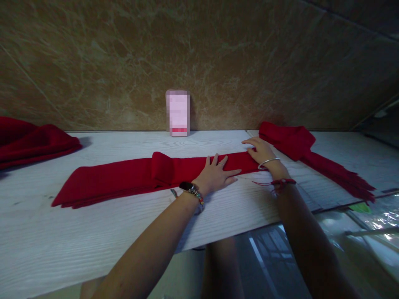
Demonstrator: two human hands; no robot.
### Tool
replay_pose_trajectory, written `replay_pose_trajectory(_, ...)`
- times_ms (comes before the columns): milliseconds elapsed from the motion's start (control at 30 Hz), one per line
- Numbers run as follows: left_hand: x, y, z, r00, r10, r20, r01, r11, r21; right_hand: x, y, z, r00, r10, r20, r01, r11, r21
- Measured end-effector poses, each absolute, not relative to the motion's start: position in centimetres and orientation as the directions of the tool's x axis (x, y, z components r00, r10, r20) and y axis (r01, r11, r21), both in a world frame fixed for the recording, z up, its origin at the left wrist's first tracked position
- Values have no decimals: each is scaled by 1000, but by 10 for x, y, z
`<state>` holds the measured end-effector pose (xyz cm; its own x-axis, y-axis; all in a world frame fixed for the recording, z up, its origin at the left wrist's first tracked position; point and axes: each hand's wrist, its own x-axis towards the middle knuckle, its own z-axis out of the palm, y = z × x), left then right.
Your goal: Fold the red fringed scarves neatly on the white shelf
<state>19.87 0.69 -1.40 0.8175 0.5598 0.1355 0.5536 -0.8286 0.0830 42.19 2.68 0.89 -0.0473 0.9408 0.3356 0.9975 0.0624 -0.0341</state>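
A long red scarf (124, 176), folded into a flat strip, lies across the white wood-grain tabletop. A small folded or rolled bump of red cloth stands up near its middle. My left hand (216, 174) rests flat on the strip with its fingers spread. At the strip's right end is my right hand (262, 153), its fingers stretched out to the left over the cloth. Part of the scarf's right end is hidden beneath that hand.
A second red scarf (286, 141) with a fringed end lies to the right, its fringe near the table edge. More folded red cloth (34, 141) is at the far left. A phone with a blurred screen (178, 112) leans against the brown marbled wall (124, 62). Clear plastic wrapping (377, 216) is at lower right.
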Motion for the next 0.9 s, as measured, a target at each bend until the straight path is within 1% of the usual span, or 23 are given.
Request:
replay_pose_trajectory(67, 199, 8, -15, 819, 557, 139, 551, -831, 82, 415, 30, 3, -176, 937, 301, 977, 205, -67)
replay_pose_trajectory(100, 199, 8, -15, 819, 557, 139, 551, -831, 82, 413, 32, -2, -212, 943, 255, 968, 239, -80)
replay_pose_trajectory(133, 200, 8, -15, 819, 557, 138, 551, -831, 81, 412, 34, -8, -205, 959, 196, 971, 225, -85)
replay_pose_trajectory(200, 200, 8, -14, 821, 556, 130, 550, -831, 80, 414, 37, -20, -78, 993, 90, 995, 83, -58)
replay_pose_trajectory(267, 199, 8, -13, 823, 557, 117, 551, -831, 79, 422, 38, -28, 79, 995, 63, 997, -78, -16)
replay_pose_trajectory(333, 198, 7, -12, 822, 559, 108, 553, -829, 80, 434, 34, -31, 180, 979, 92, 983, -182, 6)
replay_pose_trajectory(433, 197, 6, -11, 819, 563, 106, 557, -826, 84, 451, 26, -24, 281, 947, 154, 957, -288, 22)
replay_pose_trajectory(500, 196, 6, -11, 818, 565, 108, 559, -825, 86, 454, 22, -16, 316, 915, 251, 944, -330, 18)
replay_pose_trajectory(567, 197, 6, -12, 815, 569, 110, 562, -822, 88, 450, 24, -9, 271, 892, 361, 958, -288, -6)
replay_pose_trajectory(600, 197, 6, -12, 813, 571, 111, 564, -821, 89, 445, 26, -8, 214, 895, 392, 974, -225, -17)
replay_pose_trajectory(633, 197, 6, -12, 812, 572, 113, 565, -820, 89, 440, 29, -8, 143, 910, 389, 989, -144, -26)
replay_pose_trajectory(700, 197, 6, -13, 813, 570, 118, 564, -821, 88, 428, 36, -13, -4, 960, 280, 999, 16, -42)
replay_pose_trajectory(767, 197, 7, -13, 814, 566, 128, 560, -824, 82, 423, 41, -21, -78, 987, 141, 995, 86, -47)
replay_pose_trajectory(800, 198, 7, -14, 814, 565, 134, 559, -825, 79, 423, 42, -25, -68, 994, 89, 997, 72, -42)
replay_pose_trajectory(833, 198, 8, -14, 814, 564, 136, 559, -825, 76, 426, 42, -27, -24, 998, 55, 999, 25, -31)
replay_pose_trajectory(900, 198, 7, -14, 813, 567, 135, 563, -823, 71, 435, 38, -28, 134, 991, 28, 991, -134, -7)
